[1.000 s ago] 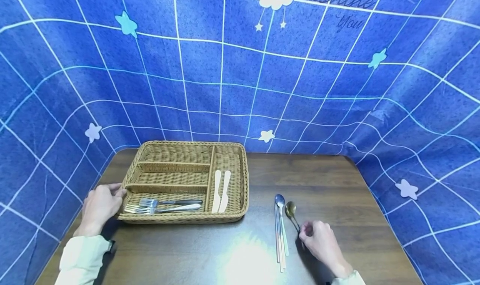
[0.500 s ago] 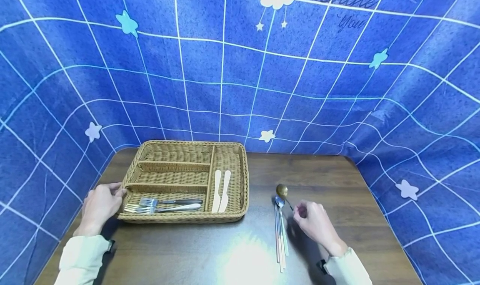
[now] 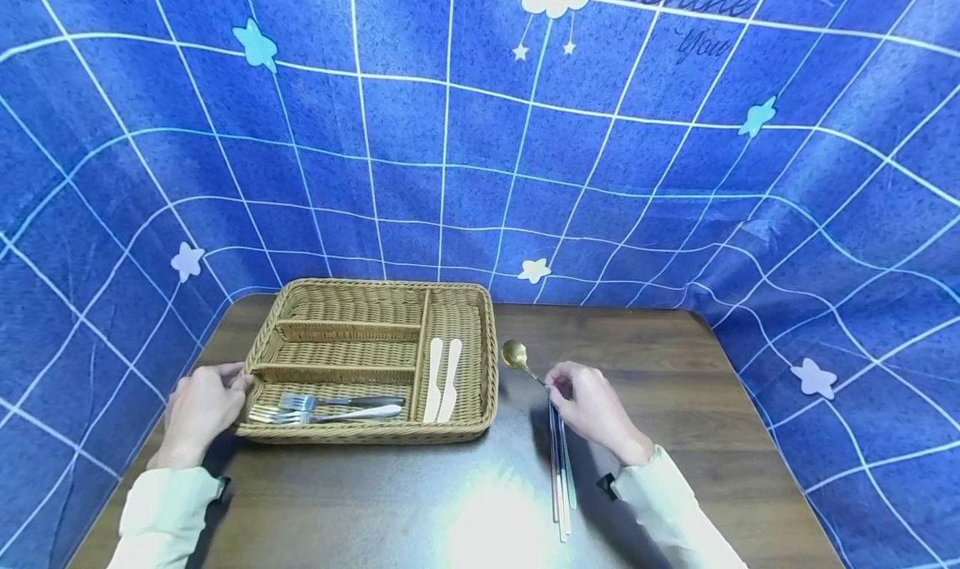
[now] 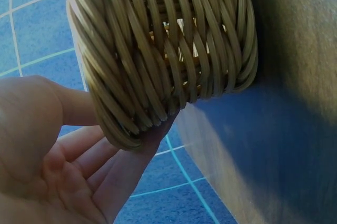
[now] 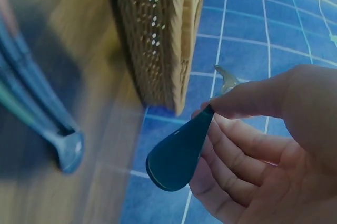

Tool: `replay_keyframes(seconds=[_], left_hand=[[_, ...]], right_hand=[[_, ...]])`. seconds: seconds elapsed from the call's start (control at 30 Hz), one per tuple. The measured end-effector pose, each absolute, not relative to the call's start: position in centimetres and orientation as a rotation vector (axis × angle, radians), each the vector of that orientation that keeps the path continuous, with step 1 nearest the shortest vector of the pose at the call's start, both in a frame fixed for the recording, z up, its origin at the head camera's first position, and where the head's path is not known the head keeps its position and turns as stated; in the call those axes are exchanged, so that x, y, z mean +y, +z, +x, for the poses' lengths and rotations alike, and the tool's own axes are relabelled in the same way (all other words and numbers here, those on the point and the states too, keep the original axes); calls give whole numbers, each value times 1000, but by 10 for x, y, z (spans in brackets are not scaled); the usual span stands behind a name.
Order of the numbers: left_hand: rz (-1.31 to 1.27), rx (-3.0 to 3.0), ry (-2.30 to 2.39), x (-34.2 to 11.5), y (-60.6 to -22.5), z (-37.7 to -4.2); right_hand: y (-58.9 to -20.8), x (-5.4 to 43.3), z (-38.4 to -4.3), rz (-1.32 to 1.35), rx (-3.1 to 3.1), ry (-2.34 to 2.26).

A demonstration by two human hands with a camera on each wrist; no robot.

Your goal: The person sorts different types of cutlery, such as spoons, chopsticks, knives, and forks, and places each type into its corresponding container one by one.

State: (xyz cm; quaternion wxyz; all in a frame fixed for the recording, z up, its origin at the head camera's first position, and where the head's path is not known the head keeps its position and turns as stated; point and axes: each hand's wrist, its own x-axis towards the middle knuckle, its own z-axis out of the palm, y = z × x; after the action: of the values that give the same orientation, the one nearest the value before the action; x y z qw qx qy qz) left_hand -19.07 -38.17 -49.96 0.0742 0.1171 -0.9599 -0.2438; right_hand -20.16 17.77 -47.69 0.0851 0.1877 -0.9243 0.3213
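Note:
A wicker cutlery basket point(image 3: 495, 369) with several compartments stands on the left of the table. My left hand point(image 3: 204, 409) holds its left rim, thumb on one side of the weave and fingers point(image 4: 131, 174) on the other. Between the thumb and fingers of my right hand point(image 3: 594, 404) is a spoon with a gold bowl point(image 3: 514, 353) and a dark teal handle end point(image 5: 176, 155). Its bowl points left, close by the basket's right side. Several forks point(image 3: 322, 409) lie in the front compartment, and two light-coloured table knives point(image 3: 435, 381) in the right one.
Below the right hand, chopsticks point(image 3: 556, 490) lie on the wooden table point(image 3: 675, 369); beside them a second spoon point(image 5: 70, 153) shows its bowl in the right wrist view. Blue cloth point(image 3: 405, 194) with white lines encloses the table's back and sides.
My right hand has moved left and away from me with the gold spoon, passing over the chopsticks towards the basket. The left hand has stayed on the rim.

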Motion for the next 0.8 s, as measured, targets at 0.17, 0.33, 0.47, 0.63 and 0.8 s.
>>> replay_keyframes(seconds=[0.17,0.33,0.47,0.63,0.8], left_hand=[[356,-2885,-734,-383,-500,-190],[341,-2878,-731,-382,-500,-190],[331,-2875,-729,-381,-499,-190],[325,-2883,-730,-381,-498,-190],[325,-2891,-736,-382,-498,-190]], right_hand=[[-469,159,-209,626,-2770,959],[-460,139,-214,680,-2782,954],[-457,123,-217,741,-2781,906],[-455,104,-217,858,-2755,825],[-456,87,-213,978,-2731,788]])
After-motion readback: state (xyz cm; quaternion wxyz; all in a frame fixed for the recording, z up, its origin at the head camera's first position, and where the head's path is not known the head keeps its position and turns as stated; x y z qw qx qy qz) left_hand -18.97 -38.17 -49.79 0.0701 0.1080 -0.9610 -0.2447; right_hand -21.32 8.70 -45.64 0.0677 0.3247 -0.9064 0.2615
